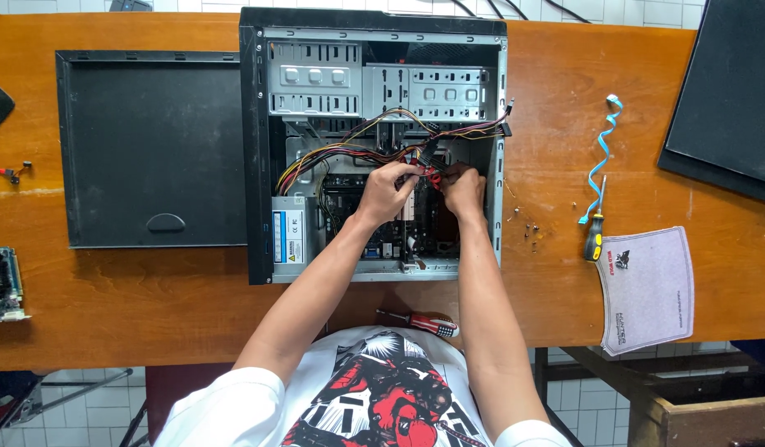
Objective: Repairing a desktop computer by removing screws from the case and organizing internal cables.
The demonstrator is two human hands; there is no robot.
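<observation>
Your wooden table point(564, 273) carries everything here. Largest on it is the open computer case point(374, 149), lying on its side with the drive bays at the far end and the grey power supply point(290, 236) at the near left corner. Left of the case, touching its edge, lies the black side panel point(151, 149). A second dark panel point(730, 91) sits well apart at the far right, and a grey mouse pad point(651, 290) lies nearer you on that side.

Inside the case, a bundle of coloured cables point(357, 149) runs from the power supply across toward the right wall. Both your hands meet under it, over the motherboard point(374, 236). Your left hand point(386, 192) has its fingers curled shut on a small red connector point(432, 176); your right hand point(463, 190) pinches the same piece from the other side. The connector lies between your two sets of fingertips, its length running left to right, about equally near each hand. How tightly each finger grips is hidden by your knuckles.

Smaller things: a yellow-handled screwdriver point(595, 232) to the right of the case, with a blue ribbon cable point(601, 157) beside it, a red-handled screwdriver point(419, 321) at the near edge by your chest, and a few loose screws point(529, 230) just right of the case.
</observation>
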